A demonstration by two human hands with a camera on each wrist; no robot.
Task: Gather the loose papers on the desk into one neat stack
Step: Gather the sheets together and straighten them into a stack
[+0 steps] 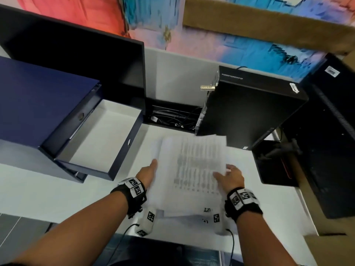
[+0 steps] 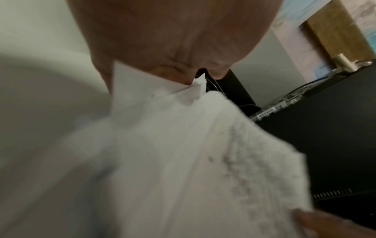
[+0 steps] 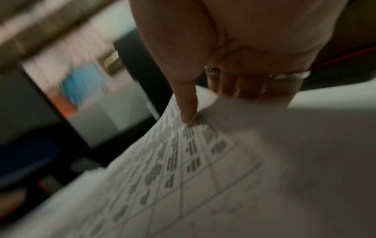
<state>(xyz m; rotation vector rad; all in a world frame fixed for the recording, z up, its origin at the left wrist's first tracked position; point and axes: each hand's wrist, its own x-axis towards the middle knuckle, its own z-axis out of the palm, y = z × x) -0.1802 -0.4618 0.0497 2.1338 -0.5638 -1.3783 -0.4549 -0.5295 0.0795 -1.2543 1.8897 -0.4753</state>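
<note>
1. The papers [image 1: 192, 166] are held over the white desk [image 1: 38, 192], a bundle of printed sheets with rows of blurred text on the top page, sitting between the person's two hands.
2. The left hand [image 1: 148, 172] is at the left edge of the bundle. From the left wrist view the sheets run up into the hand and the fingers [image 2: 219, 70] fold over their edge, so it grips the papers (the sheets there are not flush, one corner pokes out past the others).
3. The right hand [image 1: 231, 175] holds the right edge. In the right wrist view the thumb [image 3: 187, 104] presses down on the printed top page while the other fingers, two with rings, curl beneath it: a pinch on the papers.
4. More white sheets [image 1: 184, 214] lie flat on the desk under the held bundle, near the front edge.
5. To the left stands a dark blue drawer unit [image 1: 34, 104] with one drawer [image 1: 103, 139] pulled open, its inside pale.
6. Behind it is a dark monitor [image 1: 76, 60]. To the right of the papers stands a black computer case [image 1: 249, 112], with a tangle of cables [image 1: 172, 118] in the gap between them.
</note>
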